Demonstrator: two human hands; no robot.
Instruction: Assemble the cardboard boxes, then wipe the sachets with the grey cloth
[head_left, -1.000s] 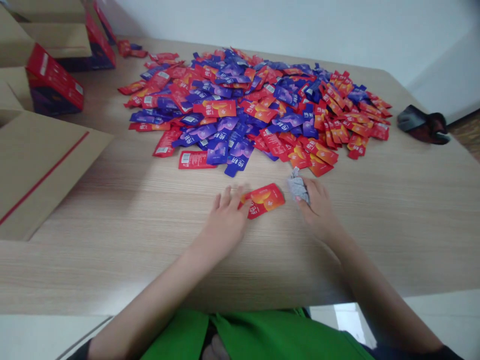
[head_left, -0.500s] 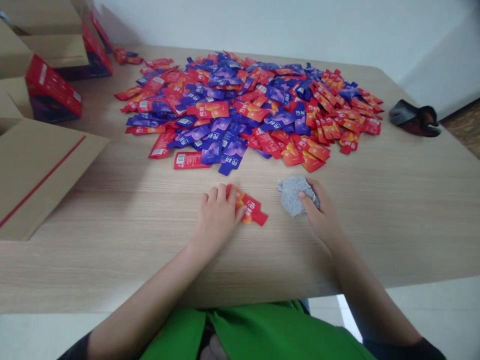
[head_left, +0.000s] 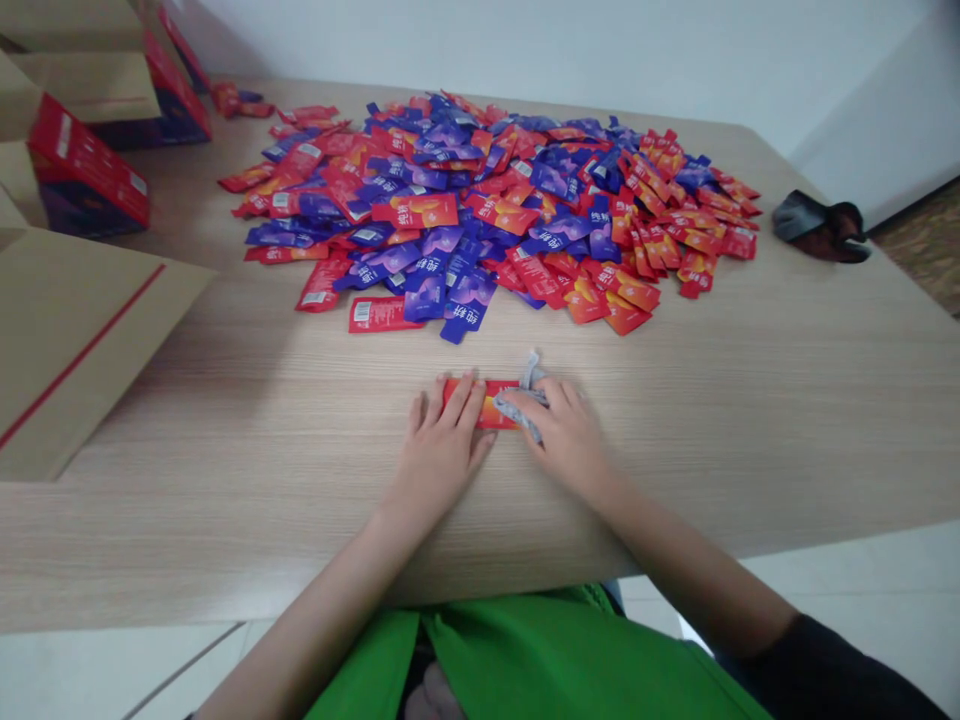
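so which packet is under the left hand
The red-orange packet lying apart in front of the pile, partly covered by the left hand and cloth; no hand touches any other

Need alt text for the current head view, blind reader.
A person's left hand rests on a red-and-orange sachet on a wood-grain table while the right hand holds a gray cloth over the sachet's right end. Behind lies a heap of red and purple sachets; open cardboard boxes stand at left.
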